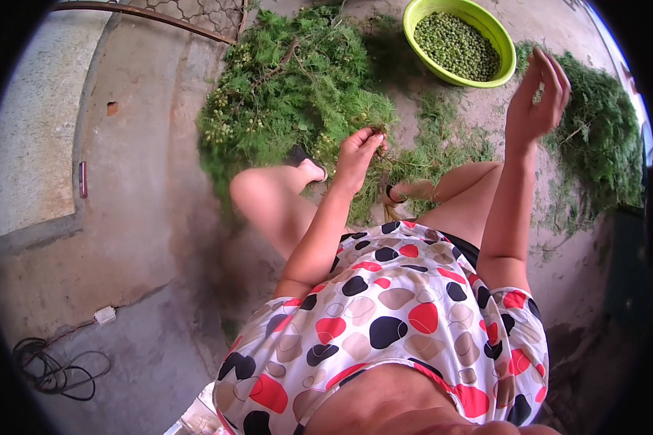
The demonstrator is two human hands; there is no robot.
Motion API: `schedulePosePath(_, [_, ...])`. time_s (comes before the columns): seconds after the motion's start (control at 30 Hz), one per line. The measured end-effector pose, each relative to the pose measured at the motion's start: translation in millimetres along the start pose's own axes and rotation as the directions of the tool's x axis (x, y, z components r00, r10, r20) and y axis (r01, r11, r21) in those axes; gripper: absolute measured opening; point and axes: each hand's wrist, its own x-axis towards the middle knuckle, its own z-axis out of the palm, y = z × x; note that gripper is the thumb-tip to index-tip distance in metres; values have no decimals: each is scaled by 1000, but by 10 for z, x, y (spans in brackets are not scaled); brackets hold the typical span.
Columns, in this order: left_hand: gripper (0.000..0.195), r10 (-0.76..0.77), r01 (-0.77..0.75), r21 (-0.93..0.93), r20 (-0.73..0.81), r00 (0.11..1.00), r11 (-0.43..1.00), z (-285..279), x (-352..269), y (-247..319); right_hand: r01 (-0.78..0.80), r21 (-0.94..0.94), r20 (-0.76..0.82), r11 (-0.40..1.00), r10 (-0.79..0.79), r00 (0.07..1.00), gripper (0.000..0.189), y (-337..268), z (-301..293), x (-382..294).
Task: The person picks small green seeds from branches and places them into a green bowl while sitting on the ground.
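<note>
My left hand (pixel 361 156) pinches the stem end of a green conifer sprig (pixel 378 111) between thumb and fingers, above my feet. Its feathery leaves spread away from me, over a large heap of cut conifer branches (pixel 305 81) with pale green cones among the foliage. My right hand (pixel 541 100) is raised at the right, beside the near right rim of a lime-green plastic basin (pixel 503 81). Its fingers are loosely extended and nothing shows in them. Many small round green cones (pixel 457 46) lie in the basin.
A second pile of green branches (pixel 598 125) lies at the right, with loose sprigs (pixel 449 130) scattered between the heaps. On the left are a coiled black cable (pixel 60 370), a white box (pixel 105 315) and a small dark-red object (pixel 82 179) by a raised concrete slab (pixel 38 119).
</note>
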Motion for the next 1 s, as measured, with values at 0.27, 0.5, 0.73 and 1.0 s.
schedulePosePath(0.27, [16, 79, -64, 182, -80, 994, 981, 35, -13, -10, -666, 181, 822, 723, 260, 506, 26, -638, 153, -836])
schedulePosePath(0.5, [16, 73, -66, 107, -71, 995, 992, 9, -3, -54, -705, 180, 884, 686, 203, 422, 17, -1027, 190, -1246])
schedulePosePath(0.73, [11, 275, -202, 374, -152, 949, 905, -17, 167, -231, -761, 167, 884, 627, 246, 397, 14, -1168, -28, -898])
schedulePosePath(1.0, [18, -81, 64, -119, -141, 987, 991, -274, 56, -49, -289, 519, 274, 804, 164, 948, 20, -987, -247, -80])
